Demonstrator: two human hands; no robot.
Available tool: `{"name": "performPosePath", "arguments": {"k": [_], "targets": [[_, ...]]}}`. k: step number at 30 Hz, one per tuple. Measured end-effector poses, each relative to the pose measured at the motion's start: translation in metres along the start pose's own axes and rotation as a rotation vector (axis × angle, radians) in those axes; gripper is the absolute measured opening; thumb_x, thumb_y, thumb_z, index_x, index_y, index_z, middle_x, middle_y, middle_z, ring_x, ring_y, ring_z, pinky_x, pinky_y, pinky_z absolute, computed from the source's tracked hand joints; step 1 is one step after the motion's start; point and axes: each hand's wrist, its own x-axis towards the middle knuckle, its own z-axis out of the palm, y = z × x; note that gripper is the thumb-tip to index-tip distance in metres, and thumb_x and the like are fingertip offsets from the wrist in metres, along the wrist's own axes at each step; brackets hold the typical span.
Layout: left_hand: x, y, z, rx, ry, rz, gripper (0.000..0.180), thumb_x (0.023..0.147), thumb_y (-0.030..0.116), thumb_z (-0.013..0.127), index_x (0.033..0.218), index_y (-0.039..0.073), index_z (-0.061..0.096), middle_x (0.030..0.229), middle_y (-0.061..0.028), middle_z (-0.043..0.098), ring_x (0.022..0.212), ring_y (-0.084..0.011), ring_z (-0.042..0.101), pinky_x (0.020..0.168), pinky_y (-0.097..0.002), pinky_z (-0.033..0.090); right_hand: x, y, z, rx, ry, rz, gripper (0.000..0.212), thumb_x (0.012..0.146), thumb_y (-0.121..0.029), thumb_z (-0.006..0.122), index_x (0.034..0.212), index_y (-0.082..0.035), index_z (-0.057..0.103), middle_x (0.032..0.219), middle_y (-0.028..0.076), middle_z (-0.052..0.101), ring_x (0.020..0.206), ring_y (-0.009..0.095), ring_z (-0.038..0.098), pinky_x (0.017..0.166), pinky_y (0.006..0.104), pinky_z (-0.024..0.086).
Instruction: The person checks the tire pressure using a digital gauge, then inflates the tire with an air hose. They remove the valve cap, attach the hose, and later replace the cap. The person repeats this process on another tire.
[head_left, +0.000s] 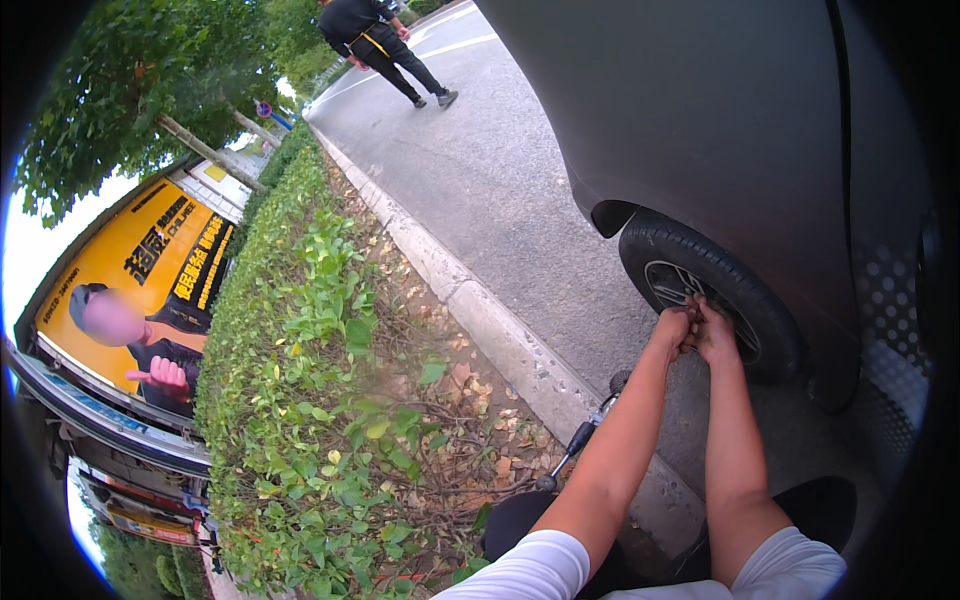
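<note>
Both my arms reach forward to the wheel (770, 325) of a dark grey vehicle (720, 130). My left hand (676, 330) and my right hand (714, 328) are close together in front of the spoked rim (668, 280). The fingers of each are curled and pinched. Whatever sits between them is too small or hidden to make out. Left of my left forearm, by the kerb, lies a metal tool with a black grip (580, 438), partly covered by that arm.
A pale stone kerb (500, 330) runs diagonally beside the grey road (450, 160). Left of it grow a leafy hedge (290, 340) and low plants among dry leaves. A person in dark clothes (375, 45) is on the road ahead. Behind the hedge stands a yellow billboard (130, 240).
</note>
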Motion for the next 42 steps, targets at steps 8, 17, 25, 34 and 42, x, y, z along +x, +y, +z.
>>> {"name": "performPosePath", "arguments": {"k": [8, 17, 25, 34, 42], "targets": [[-0.047, 0.033, 0.007, 0.98, 0.539, 0.678, 0.028, 0.085, 0.028, 0.058, 0.095, 0.003, 0.066, 0.085, -0.0186, 0.068, 0.079, -0.0369, 0.066, 0.07, -0.0497, 0.05, 0.008, 0.006, 0.011, -0.05, 0.265, -0.02, 0.014, 0.085, -0.025, 0.07, 0.086, -0.013, 0.062, 0.078, -0.003, 0.06, 0.067, 0.009, 0.053, 0.05, 0.0264, 0.038], [-0.052, 0.039, 0.023, 1.064, 0.531, 0.487, 0.022, 0.08, 0.025, 0.061, 0.09, 0.006, 0.067, 0.088, -0.0171, 0.069, 0.085, -0.0355, 0.067, 0.075, -0.0467, 0.052, 0.023, 0.009, 0.006, -0.091, 0.274, -0.04, 0.016, 0.082, -0.023, 0.073, 0.076, -0.015, 0.062, 0.066, -0.004, 0.055, 0.056, 0.009, 0.049, 0.046, 0.0256, 0.034], [-0.05, 0.055, 0.023, 1.24, 0.466, 0.383, 0.02, 0.079, 0.022, 0.064, 0.093, 0.009, 0.069, 0.093, -0.0146, 0.07, 0.091, -0.0333, 0.067, 0.083, -0.0505, 0.049, 0.029, 0.015, -0.005, 0.03, 0.116, -0.085, 0.021, 0.081, -0.024, 0.073, 0.097, -0.012, 0.066, 0.087, -0.002, 0.064, 0.078, 0.013, 0.058, 0.064, 0.033, 0.046], [-0.051, 0.066, 0.031, 1.281, 0.436, 0.31, 0.024, 0.077, 0.026, 0.066, 0.091, 0.008, 0.072, 0.098, -0.0129, 0.07, 0.098, -0.0306, 0.066, 0.087, -0.0485, 0.045, 0.024, 0.012, 0.01, 0.004, 0.315, -0.001, 0.039, 0.078, -0.025, 0.076, 0.111, -0.011, 0.059, 0.102, 0.005, 0.062, 0.09, 0.019, 0.056, 0.066, 0.0393, 0.048], [-0.05, 0.068, 0.03, 1.288, 0.311, 0.312, 0.028, 0.082, 0.03, 0.059, 0.1, 0.011, 0.071, 0.103, -0.0135, 0.069, 0.102, -0.0319, 0.064, 0.093, -0.0566, 0.037, -0.013, -0.013, 0.037, 0.139, 0.264, -0.053, 0.022, 0.083, -0.015, 0.071, 0.102, -0.007, 0.063, 0.094, 0.005, 0.066, 0.087, 0.016, 0.062, 0.07, 0.0327, 0.05]]}}
